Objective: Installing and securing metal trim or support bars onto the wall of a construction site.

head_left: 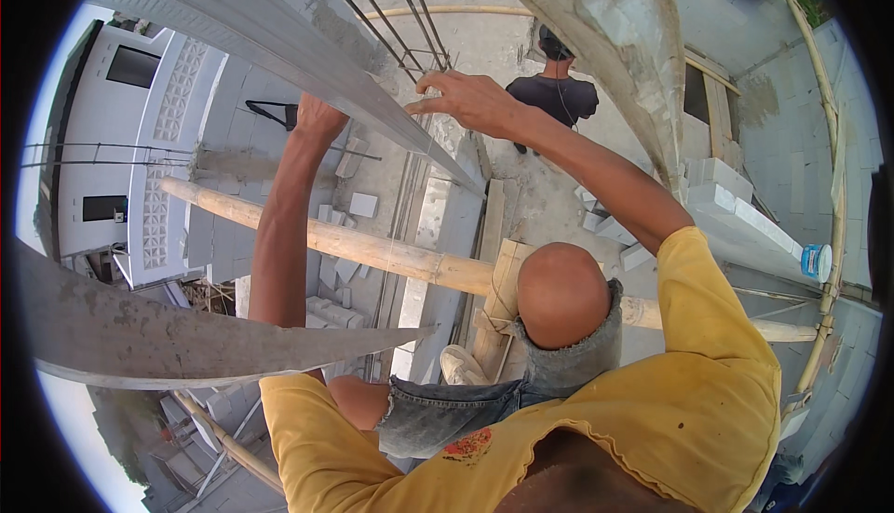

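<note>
A long grey ridged beam (270, 57) runs diagonally from the upper left toward the centre. My left hand (319, 114) is curled at its lower edge, fingertips hidden behind it, so what it grips is unclear. My right hand (452, 99) reaches to the beam's other side, fingers bent and apart, fingertips at or near its edge; contact is unclear. A thin pale line (400, 215) hangs below. A rebar cage (410, 38) stands just beyond my hands. My bare knee (562, 294) is above a bamboo pole (391, 257) and short boards (503, 266).
A co-worker (554, 94) in dark clothing stands below. Grey sheets jut in at top right (615, 29) and lower left (186, 345). Pale blocks (363, 204) lie below; a block wall (792, 141) with bamboo is on the right. A bucket (816, 262) sits on a ledge.
</note>
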`<state>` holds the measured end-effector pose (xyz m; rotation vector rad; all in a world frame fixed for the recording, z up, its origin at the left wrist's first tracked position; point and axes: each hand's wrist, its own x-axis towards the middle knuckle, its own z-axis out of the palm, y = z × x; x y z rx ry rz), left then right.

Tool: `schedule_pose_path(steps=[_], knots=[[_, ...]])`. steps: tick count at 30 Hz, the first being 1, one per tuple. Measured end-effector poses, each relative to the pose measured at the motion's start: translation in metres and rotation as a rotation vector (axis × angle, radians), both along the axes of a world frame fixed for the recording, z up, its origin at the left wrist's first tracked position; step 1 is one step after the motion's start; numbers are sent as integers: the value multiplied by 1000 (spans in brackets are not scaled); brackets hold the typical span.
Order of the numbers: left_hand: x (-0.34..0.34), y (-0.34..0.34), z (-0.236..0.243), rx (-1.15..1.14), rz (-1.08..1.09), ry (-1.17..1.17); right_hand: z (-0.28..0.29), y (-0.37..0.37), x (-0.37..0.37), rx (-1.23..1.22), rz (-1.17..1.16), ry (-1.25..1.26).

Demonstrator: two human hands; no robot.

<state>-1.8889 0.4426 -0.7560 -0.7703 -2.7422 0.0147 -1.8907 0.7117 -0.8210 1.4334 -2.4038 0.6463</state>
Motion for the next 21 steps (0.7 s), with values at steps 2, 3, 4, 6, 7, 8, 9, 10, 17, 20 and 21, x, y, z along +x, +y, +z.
schedule_pose_path(steps=[2,3,4,6,7,8,9,10,17,20,21], knots=[[-1,2,-2,-87,-9,-125,-6,-24,-10,66,43,91],[-1,4,-1,-87,-21,-72,-8,-31,-15,107,23,194],[0,6,0,-132,-20,-91,-10,-36,-17,216,-11,250],[0,17,2,-172,-21,-108,-13,-34,-21,135,-12,357],[-1,26,1,-134,-33,-94,-13,-29,-23,191,-14,356],[-3,36,1,-123,-20,-133,-13,-24,-23,132,-35,415],[-5,46,0,-91,-57,-77,-12,-18,-23,172,12,464],[-7,55,0,-109,-76,-88,-10,-13,-22,185,64,515],[27,28,5,91,-95,72,-11,-8,38,50,-113,399],[71,5,-1,148,241,-273,-16,-14,48,-72,-176,125],[88,2,-4,360,260,-381,-18,-13,51,-98,-215,-441]])
